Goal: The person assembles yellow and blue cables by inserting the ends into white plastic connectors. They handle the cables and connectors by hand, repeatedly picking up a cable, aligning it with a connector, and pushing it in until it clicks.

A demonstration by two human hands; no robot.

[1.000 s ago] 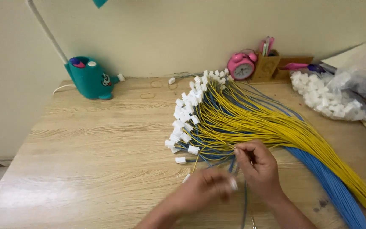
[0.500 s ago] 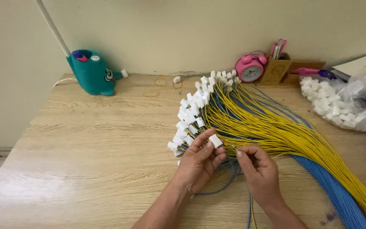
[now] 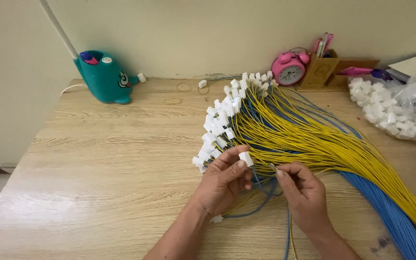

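My left hand (image 3: 221, 182) pinches a small white plastic connector (image 3: 246, 158) between thumb and fingers, just in front of a fanned row of white connectors (image 3: 220, 126). My right hand (image 3: 303, 191) pinches the metal tip of a thin wire (image 3: 271, 167) close to that connector. A thick bundle of yellow wires (image 3: 314, 142) and blue wires (image 3: 386, 212) spreads over the wooden table (image 3: 97, 168) from right to left, each ending in a white connector. Another loose white connector (image 3: 216, 219) lies under my left wrist.
A teal whale-shaped lamp base (image 3: 103, 77) stands at the back left. A pink alarm clock (image 3: 289, 69) and a wooden pen holder (image 3: 319, 67) stand at the back. A clear bag of white connectors (image 3: 396, 108) lies at the right.
My left hand has risen from the table's front edge with a white connector and now holds it near the row. My right hand's wire tip has come close to it.
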